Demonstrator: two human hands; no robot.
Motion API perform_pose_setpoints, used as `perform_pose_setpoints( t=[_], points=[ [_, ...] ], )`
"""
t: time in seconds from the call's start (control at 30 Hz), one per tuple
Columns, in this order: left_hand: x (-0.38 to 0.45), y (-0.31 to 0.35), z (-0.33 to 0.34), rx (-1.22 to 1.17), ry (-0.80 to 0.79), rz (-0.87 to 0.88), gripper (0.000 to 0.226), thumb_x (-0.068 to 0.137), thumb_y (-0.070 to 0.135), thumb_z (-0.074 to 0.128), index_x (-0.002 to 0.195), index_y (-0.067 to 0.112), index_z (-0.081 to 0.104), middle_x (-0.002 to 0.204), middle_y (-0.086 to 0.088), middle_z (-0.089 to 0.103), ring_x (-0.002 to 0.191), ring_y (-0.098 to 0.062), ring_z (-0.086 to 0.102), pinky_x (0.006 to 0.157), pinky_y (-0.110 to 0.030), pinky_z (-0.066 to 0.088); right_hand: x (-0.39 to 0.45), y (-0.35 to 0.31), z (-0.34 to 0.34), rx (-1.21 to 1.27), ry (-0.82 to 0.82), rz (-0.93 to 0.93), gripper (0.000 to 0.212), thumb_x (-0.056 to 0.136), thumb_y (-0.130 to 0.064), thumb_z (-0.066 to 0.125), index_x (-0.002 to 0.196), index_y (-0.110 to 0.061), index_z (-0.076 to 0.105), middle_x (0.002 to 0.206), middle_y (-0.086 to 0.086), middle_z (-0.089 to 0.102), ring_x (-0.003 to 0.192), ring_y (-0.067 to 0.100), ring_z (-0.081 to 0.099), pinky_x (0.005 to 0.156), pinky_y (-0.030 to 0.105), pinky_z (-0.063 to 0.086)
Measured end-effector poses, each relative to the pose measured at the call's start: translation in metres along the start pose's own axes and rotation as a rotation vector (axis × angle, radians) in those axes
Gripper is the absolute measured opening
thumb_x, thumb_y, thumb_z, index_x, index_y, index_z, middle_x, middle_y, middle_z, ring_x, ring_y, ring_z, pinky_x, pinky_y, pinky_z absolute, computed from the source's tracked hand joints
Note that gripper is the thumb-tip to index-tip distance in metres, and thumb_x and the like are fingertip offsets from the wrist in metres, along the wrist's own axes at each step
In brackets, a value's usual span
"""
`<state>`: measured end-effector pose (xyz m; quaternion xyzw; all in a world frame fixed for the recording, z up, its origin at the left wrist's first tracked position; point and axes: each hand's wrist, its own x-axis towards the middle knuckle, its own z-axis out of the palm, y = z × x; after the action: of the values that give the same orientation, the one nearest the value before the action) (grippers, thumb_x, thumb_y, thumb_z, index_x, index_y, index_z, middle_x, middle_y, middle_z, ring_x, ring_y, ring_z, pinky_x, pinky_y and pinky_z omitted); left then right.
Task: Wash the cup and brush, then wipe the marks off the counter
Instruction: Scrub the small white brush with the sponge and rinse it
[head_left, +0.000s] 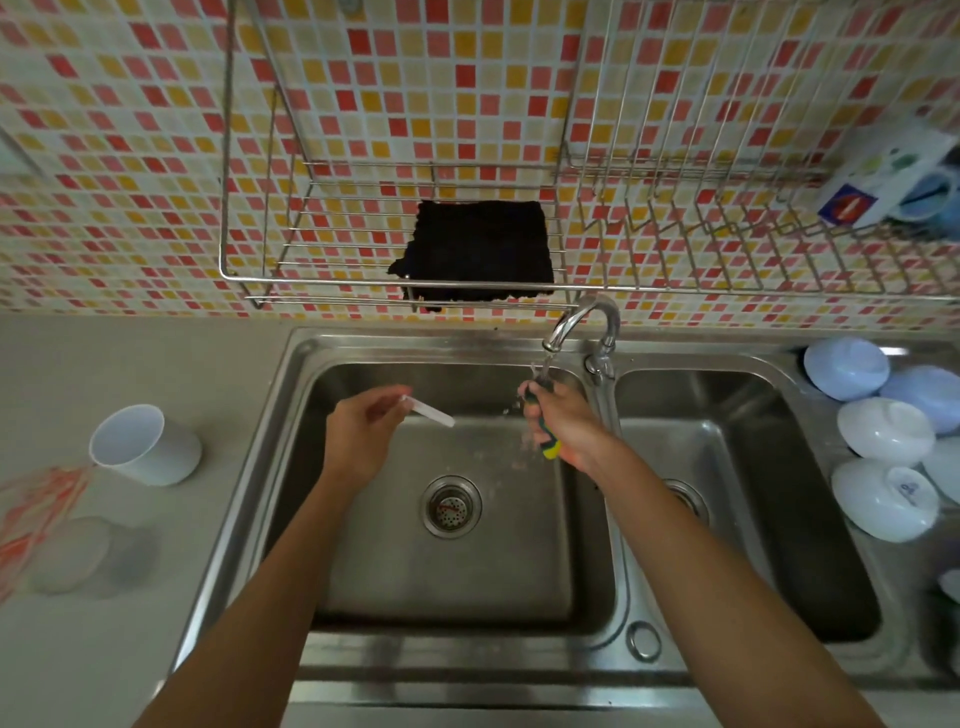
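The green-and-yellow-handled brush (545, 431) sat gripped in the right hand (558, 423) under the steel tap's (584, 319) stream, centre frame; the left hand (361, 434) pinched a white stick (428, 410) over the steel sink (447, 571). The white plastic cup (145, 445) lay tipped on the grey counter (104, 649), left.

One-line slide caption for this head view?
Right hand rinses the brush under the running tap; left hand holds a white stick.

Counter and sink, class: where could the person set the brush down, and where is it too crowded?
Free: the grey counter between the tiled wall and the white cup, and the left basin floor around the drain. Crowded: the right ledge, packed with upturned bowls. Orange marks cover the counter's near-left.
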<state>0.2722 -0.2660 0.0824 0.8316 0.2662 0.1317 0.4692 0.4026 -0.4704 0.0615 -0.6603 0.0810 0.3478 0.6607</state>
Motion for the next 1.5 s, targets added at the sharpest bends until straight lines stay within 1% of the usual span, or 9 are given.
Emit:
perform_pose_setpoints(
  t=[0.37,0.5,0.63,0.77,0.83,0.9,1.03,1.17,1.5],
  points=[
    [0.001,0.003,0.013,0.021,-0.038,0.013,0.025,0.089,0.017,0.066,0.113,0.011,0.07,0.1,0.0,0.071,0.086,-0.002,0.061,0.074,-0.001,0.04,0.014,-0.001,-0.023,-0.175,0.165,-0.059,0.023,0.104,-0.022,0.034,0.097,-0.013,0.053,0.063,0.002,0.043,0.048,0.011,0.033,0.042,0.024,0.025],
    [0.002,0.002,0.015,0.025,-0.037,0.015,0.023,0.088,0.02,0.067,0.11,0.012,0.071,0.092,0.005,0.07,0.079,0.006,0.061,0.069,0.002,0.041,0.029,-0.007,-0.045,-0.185,0.312,-0.14,0.021,0.103,-0.022,0.039,0.117,-0.01,0.05,0.081,0.006,0.059,0.059,0.014,0.05,0.045,0.023,0.042],
    [0.003,0.0,0.015,0.01,-0.042,-0.001,0.018,0.087,0.027,0.068,0.099,0.015,0.072,0.083,0.004,0.072,0.077,-0.004,0.067,0.068,-0.008,0.047,0.039,-0.012,-0.061,-0.156,0.354,-0.123,0.028,0.102,-0.02,0.042,0.128,-0.013,0.049,0.115,0.007,0.053,0.095,0.022,0.055,0.064,0.03,0.054],
    [0.001,0.003,0.012,0.01,-0.016,0.006,0.019,0.088,0.029,0.067,0.097,0.013,0.07,0.083,0.002,0.072,0.077,-0.007,0.067,0.064,-0.004,0.047,0.04,-0.013,-0.072,-0.108,0.406,-0.148,0.024,0.103,-0.02,0.038,0.124,-0.012,0.048,0.115,0.009,0.057,0.093,0.027,0.061,0.063,0.029,0.054],
    [-0.003,0.006,0.008,0.026,0.032,0.032,0.016,0.089,0.027,0.067,0.098,0.015,0.068,0.084,0.005,0.07,0.077,-0.003,0.065,0.065,-0.001,0.045,0.04,-0.01,-0.072,-0.138,0.418,-0.175,0.025,0.103,-0.022,0.038,0.124,-0.014,0.048,0.117,0.012,0.058,0.089,0.029,0.062,0.068,0.038,0.057],
    [-0.011,0.008,0.005,0.043,0.106,0.094,0.014,0.09,0.024,0.065,0.1,0.015,0.068,0.086,0.007,0.068,0.078,0.0,0.063,0.067,-0.003,0.046,0.034,0.0,-0.063,-0.173,0.463,-0.261,0.025,0.103,-0.025,0.037,0.124,-0.017,0.047,0.116,0.01,0.06,0.083,0.023,0.064,0.072,0.045,0.055],
    [-0.039,-0.001,0.014,0.113,0.212,0.254,0.013,0.09,0.02,0.065,0.102,0.016,0.068,0.09,0.01,0.065,0.078,0.001,0.061,0.071,-0.008,0.047,0.005,0.054,-0.03,-0.475,0.462,-0.524,0.027,0.102,-0.03,0.035,0.126,-0.023,0.047,0.093,0.0,0.062,0.069,0.016,0.064,0.054,0.035,0.052],
    [-0.053,-0.038,0.036,0.33,-0.104,0.142,0.013,0.091,0.023,0.063,0.1,0.014,0.068,0.09,-0.001,0.07,0.08,-0.017,0.067,0.073,-0.031,0.054,-0.011,0.099,-0.003,-0.895,0.232,-0.335,0.022,0.103,-0.026,0.033,0.114,-0.017,0.05,0.092,0.01,0.064,0.07,0.02,0.056,0.058,0.03,0.042],
    [-0.05,-0.05,0.023,0.493,-0.08,0.265,0.007,0.087,0.027,0.067,0.089,0.02,0.07,0.082,0.002,0.073,0.076,-0.02,0.067,0.077,-0.039,0.051,-0.029,0.107,0.027,-0.786,0.31,-0.296,0.008,0.101,-0.019,0.037,0.109,-0.017,0.04,0.077,0.001,0.056,0.068,0.019,0.056,0.057,0.032,0.043]
  ],
)
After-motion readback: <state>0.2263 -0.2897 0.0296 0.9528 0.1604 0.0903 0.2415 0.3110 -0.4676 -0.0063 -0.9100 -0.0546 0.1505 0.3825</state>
